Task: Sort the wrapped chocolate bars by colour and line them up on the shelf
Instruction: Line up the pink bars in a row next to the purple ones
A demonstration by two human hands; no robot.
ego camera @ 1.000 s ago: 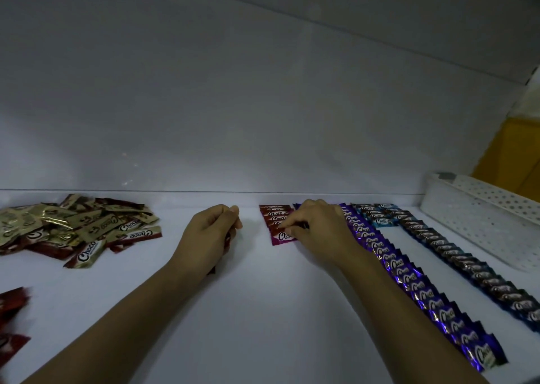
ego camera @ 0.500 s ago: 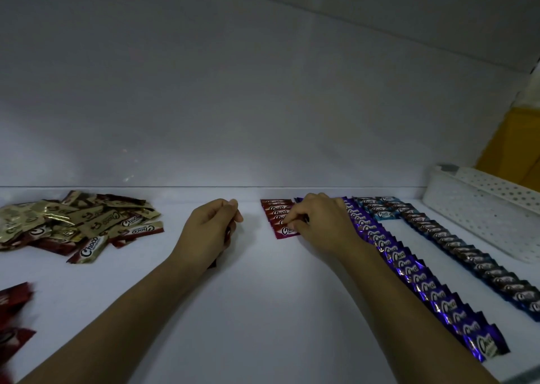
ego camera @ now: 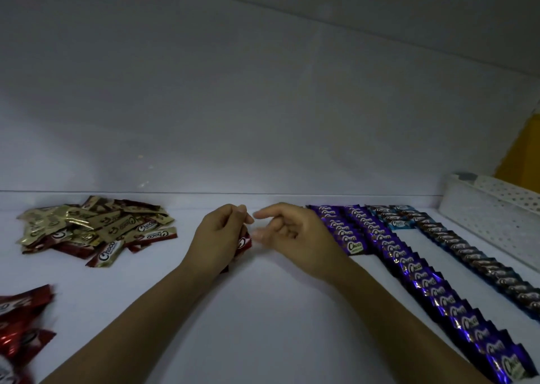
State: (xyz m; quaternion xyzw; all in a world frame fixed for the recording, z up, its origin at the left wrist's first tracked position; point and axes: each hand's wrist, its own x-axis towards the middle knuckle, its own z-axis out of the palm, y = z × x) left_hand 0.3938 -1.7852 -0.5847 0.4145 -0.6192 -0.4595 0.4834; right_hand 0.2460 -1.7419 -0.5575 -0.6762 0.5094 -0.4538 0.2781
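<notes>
My left hand (ego camera: 217,237) grips a small stack of red wrapped bars (ego camera: 244,243) on the white shelf (ego camera: 263,310). My right hand (ego camera: 295,234) hovers just right of it, with finger and thumb stretched towards the red bars and nothing held. Right of that hand lies a short row of dark magenta-purple bars (ego camera: 347,237). Beyond it run a long purple row (ego camera: 432,290), a short light-blue row (ego camera: 394,218) and a long dark-blue row (ego camera: 482,261).
A loose heap of gold and red bars (ego camera: 93,230) lies at the back left. More red bars (ego camera: 20,325) sit at the near left edge. A white perforated basket (ego camera: 493,220) stands at the far right, and the shelf's back wall is close behind.
My right hand has left the front of the short row and moved left, its fingers now open beside my left hand's red bars. My left hand has stayed put.
</notes>
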